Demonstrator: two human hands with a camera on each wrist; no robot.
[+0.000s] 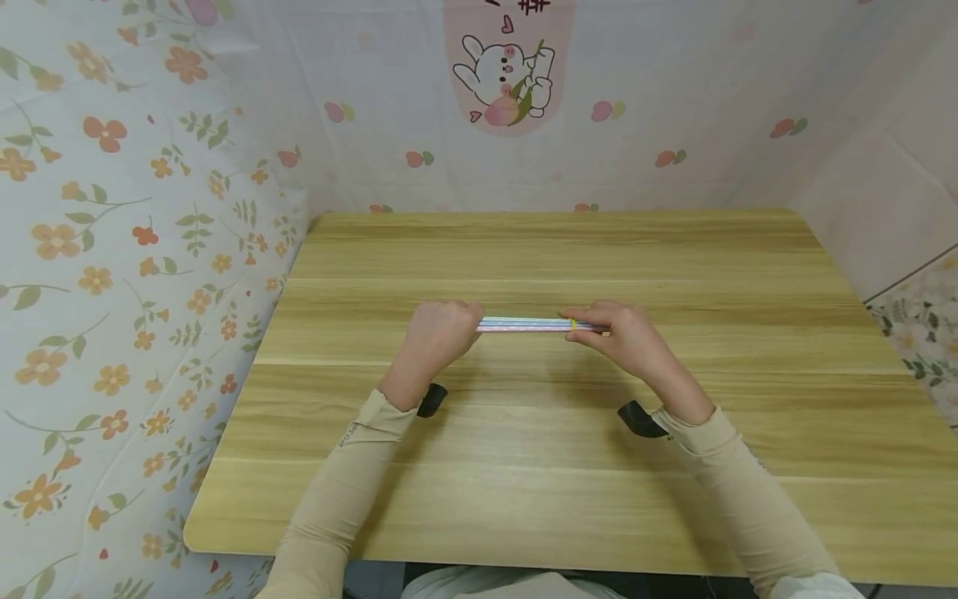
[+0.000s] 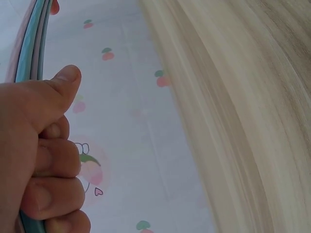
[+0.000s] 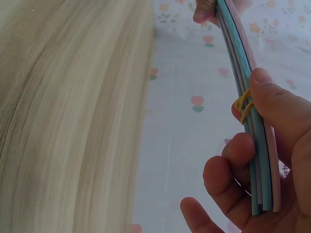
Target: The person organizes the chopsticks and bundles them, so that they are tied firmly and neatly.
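A bundle of slim pastel chopsticks (image 1: 524,324), pink, blue and greyish, is held level above the wooden table between two hands. The left hand (image 1: 443,333) grips one end in a fist, its thumb lying along the sticks in the left wrist view. Near the other end a yellow rubber band (image 3: 244,105) is wound around the bundle. The right hand (image 1: 627,334) pinches the chopsticks at this band between thumb and fingers. In the right wrist view the stick ends stand slightly uneven by the palm. The fist hides the far ends.
A light wood-grain table (image 1: 494,466) spreads beneath both hands. Patterned white cloth (image 1: 337,66) hangs behind it, and flowered cloth (image 1: 112,316) covers the left side. Dark wrist-worn pieces show below the left wrist (image 1: 432,401) and the right wrist (image 1: 641,419).
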